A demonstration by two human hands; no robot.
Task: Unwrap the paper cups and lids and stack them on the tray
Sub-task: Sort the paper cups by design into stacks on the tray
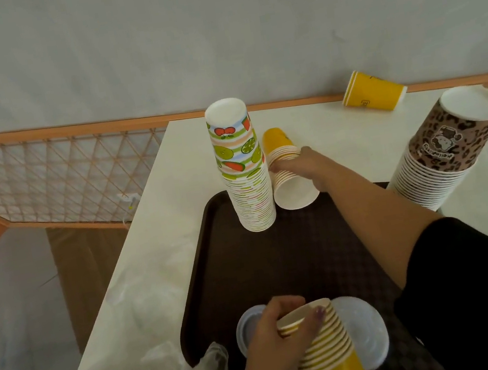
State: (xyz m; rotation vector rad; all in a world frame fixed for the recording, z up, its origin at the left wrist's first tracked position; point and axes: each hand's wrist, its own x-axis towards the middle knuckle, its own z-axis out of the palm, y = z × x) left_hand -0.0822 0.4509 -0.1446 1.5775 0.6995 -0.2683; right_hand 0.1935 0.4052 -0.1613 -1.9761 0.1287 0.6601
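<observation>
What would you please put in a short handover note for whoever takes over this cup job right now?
Left hand grips a short stack of yellow paper cups above the white plastic lids at the near end of the dark brown tray.
Right hand holds a second yellow stack, tilted beside the tall fruit-print stack standing on the tray.
Left: leopard-print stack and a lone yellow cup are still on the white table.

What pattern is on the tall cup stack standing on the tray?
Fruit prints on coloured stripes, seen in the head view.
</observation>
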